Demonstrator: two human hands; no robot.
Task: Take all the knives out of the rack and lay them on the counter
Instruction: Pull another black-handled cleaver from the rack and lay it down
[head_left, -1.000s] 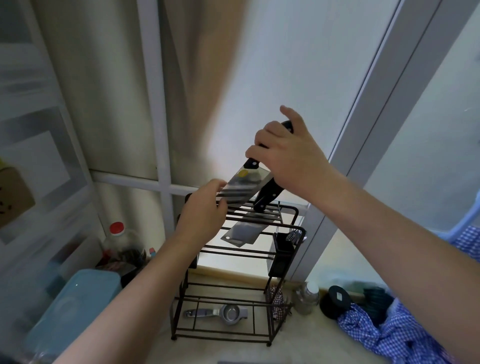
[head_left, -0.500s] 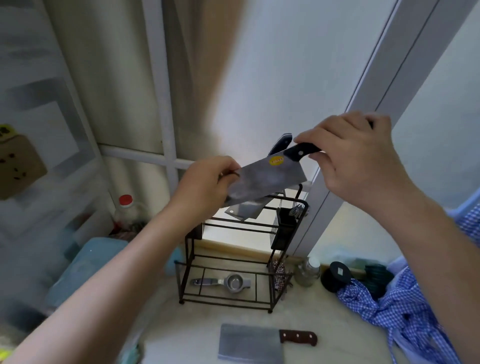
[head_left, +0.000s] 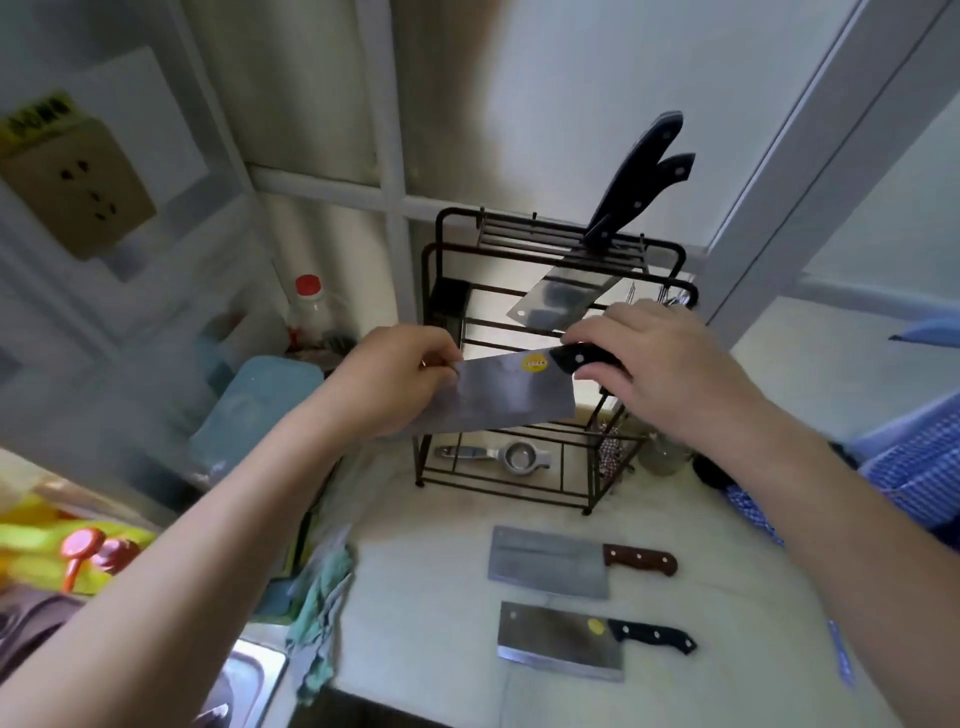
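Observation:
I hold a cleaver (head_left: 506, 397) with a yellow sticker and black handle level in front of the black wire rack (head_left: 556, 270). My right hand (head_left: 654, 369) grips its handle; my left hand (head_left: 400, 384) pinches the blade's far end. In the rack's top slots stand two black-handled knives (head_left: 636, 179), and one cleaver blade (head_left: 558, 301) hangs below them. On the counter (head_left: 436, 597) lie a brown-handled cleaver (head_left: 550, 564) and, nearer me, a black-handled cleaver (head_left: 561, 642) with a yellow sticker.
A metal squeezer (head_left: 498, 457) lies on the rack's bottom shelf. A small jar (head_left: 662, 454) and blue checked cloth (head_left: 919, 467) sit right of the rack. A green rag (head_left: 324, 587) hangs at the counter's left edge by the sink (head_left: 244, 680). A red-capped bottle (head_left: 311, 306) stands behind.
The cleaver came up out of the rack, turned level and has moved down toward the counter. The view tilted down, so both cleavers lying on the counter show.

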